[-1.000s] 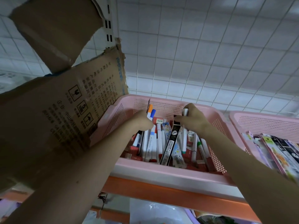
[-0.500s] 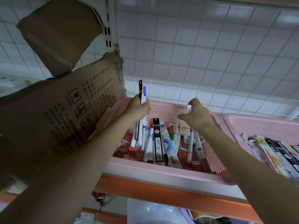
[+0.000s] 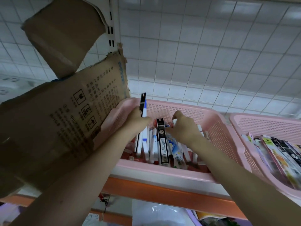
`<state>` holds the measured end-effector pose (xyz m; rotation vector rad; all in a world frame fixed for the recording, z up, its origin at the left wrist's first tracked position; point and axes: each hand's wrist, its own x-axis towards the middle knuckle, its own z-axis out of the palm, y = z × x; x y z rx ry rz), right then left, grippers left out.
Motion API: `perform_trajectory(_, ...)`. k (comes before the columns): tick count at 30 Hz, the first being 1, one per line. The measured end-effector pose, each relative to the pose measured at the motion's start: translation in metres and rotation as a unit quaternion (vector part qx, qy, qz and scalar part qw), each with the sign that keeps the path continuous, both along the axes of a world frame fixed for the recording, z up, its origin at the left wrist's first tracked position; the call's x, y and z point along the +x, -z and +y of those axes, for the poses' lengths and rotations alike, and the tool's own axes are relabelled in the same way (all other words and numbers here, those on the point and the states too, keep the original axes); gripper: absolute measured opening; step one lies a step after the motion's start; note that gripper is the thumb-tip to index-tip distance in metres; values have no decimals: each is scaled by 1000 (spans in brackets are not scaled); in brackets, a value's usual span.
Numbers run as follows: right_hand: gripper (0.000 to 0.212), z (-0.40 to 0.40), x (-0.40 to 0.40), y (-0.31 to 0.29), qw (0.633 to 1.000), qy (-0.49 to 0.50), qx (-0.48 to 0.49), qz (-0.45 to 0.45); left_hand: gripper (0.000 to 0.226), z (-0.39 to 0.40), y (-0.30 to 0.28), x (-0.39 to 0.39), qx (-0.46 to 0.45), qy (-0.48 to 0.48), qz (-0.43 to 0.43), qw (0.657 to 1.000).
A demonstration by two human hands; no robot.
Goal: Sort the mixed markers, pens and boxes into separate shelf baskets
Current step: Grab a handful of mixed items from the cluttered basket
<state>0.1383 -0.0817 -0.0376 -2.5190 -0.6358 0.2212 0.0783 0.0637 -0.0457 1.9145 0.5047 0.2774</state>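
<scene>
- The left hand [image 3: 136,121] grips a bundle of pens [image 3: 143,104], its fingers curled round their middle; the upper ends stick up past the far rim of the pink basket [image 3: 216,128], the lower ends hang down among the contents.
- The right hand [image 3: 184,128] pinches a white marker [image 3: 174,121] by its tip, fingers bent round it, just above the pile.
- Both forearms reach up and forward from the bottom edge, hands over the basket's middle.
- The bundle shows a black strip and a white barrel with blue bands.
- A long black box [image 3: 161,142] stands tilted between the hands, leaning on the heap.
- The basket sits on an orange-edged shelf [image 3: 162,191].
</scene>
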Motion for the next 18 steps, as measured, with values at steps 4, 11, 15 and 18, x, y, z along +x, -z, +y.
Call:
perform_trajectory(4, 33, -16, 4, -7, 1000, -2, -8, 26, 22, -3, 0, 1, -20, 50, 64, 997)
perform_trajectory(11, 34, -47, -3, 13, 989, -30, -66, 127, 25, -20, 2, 10, -1, 86, 150, 985)
perform_trajectory(15, 60, -49, -4, 15, 986, -40, -71, 145, 38, -26, 3, 7, 113, 90, 213, 966)
perform_trajectory(18, 37, -49, -1, 16, 984, -56, -76, 150, 42, -30, 3, 2, 215, 101, 268, 934)
